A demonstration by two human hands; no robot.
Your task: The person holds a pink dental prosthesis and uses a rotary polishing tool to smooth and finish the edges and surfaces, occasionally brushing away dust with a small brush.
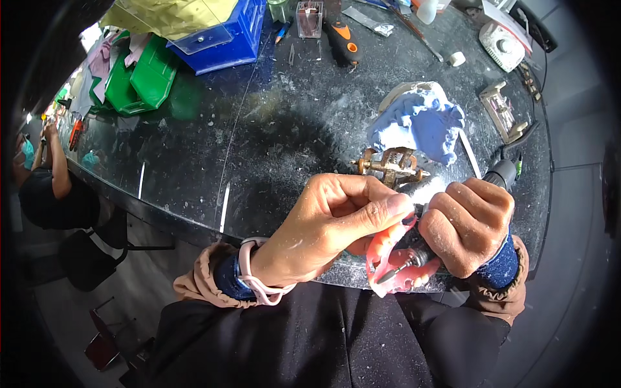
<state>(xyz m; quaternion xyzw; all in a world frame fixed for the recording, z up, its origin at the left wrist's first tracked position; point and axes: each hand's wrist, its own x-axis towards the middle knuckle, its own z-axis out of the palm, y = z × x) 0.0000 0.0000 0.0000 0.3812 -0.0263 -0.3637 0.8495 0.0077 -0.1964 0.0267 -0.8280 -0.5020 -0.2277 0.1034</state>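
A pink denture (407, 278) with pale teeth is pinched between the thumb and fingers of my left hand (330, 226), just over the table's front edge. My right hand (469, 226) is closed in a fist around a rotary handpiece (424, 254). Its thin bur (393, 273) points left into the denture's inner curve; whether the tip touches the pink surface I cannot tell. Beyond my hands stands a brass articulator (391, 167), partly hidden by my left hand. Behind it sits a lumpy blue and white dental mould (424, 123). White dust speckles my fingers.
A dark, dusty tabletop (194, 139) carries a blue bin (229, 39), a green bin (152, 74) and an orange-black tool (341, 44). To the right lie a metal articulator (501, 111) and a white device (503, 45). Another person (58, 187) works at far left.
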